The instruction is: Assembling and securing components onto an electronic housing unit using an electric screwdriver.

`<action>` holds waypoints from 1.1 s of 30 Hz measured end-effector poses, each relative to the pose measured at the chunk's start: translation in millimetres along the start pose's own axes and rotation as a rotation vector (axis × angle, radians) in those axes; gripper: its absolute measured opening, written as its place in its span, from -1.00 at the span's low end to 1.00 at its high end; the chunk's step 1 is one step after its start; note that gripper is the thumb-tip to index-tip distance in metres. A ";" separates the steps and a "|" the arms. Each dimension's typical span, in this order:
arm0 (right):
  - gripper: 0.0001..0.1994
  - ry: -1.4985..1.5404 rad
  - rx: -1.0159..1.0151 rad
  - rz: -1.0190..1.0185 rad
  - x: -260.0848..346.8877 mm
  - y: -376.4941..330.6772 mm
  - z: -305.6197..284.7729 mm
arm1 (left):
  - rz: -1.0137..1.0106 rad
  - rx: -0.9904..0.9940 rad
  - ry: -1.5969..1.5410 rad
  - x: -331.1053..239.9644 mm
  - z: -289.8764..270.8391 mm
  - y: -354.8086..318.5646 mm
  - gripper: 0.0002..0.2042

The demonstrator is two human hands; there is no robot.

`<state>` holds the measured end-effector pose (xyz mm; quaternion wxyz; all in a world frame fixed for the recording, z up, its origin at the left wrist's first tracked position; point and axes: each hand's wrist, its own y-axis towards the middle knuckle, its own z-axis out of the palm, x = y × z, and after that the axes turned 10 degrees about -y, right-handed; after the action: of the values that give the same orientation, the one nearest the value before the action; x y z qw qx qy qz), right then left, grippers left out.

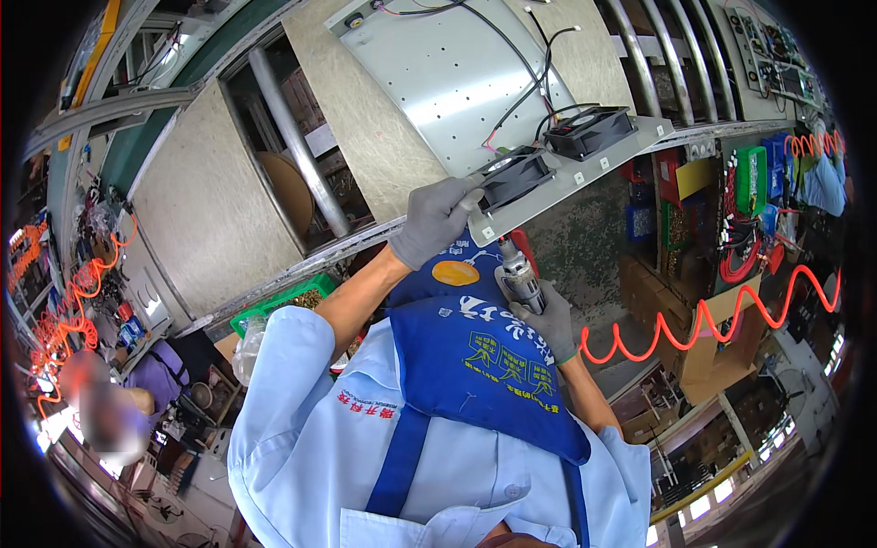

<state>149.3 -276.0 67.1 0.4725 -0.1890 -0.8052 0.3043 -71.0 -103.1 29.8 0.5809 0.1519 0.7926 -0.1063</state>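
Observation:
A light grey sheet-metal panel (427, 80) lies on the bench with its bent front flange (598, 169) over the near edge. Two black cooling fans stand against that flange, a left fan (517, 177) and a right fan (587, 133), with dark wires running back over the panel. My gloved left hand (432, 222) is closed on the flange's left end, fingers beside the left fan. My gloved right hand (550, 321) grips a silver air screwdriver (522, 281) from below. Its tip points up at the flange's underside near the left corner; whether it touches cannot be made out.
Metal rollers (297, 142) and bare boards (210, 173) make up the bench. An orange coiled hose (708, 324) stretches right from my right hand. A green bin (285, 301) of small parts sits under the bench edge. Cardboard boxes (722, 352) stand right; another person (114, 411) is at far left.

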 end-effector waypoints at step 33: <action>-0.57 0.066 -0.048 -0.092 -25.1 12.9 2.1 | -0.329 -0.134 -0.188 -5.1 32.2 2.3 -0.71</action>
<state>159.7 -281.9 41.5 0.5076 -0.1728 -0.8042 0.2565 -40.1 -112.6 24.9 0.6360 -0.0295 0.7542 -0.1604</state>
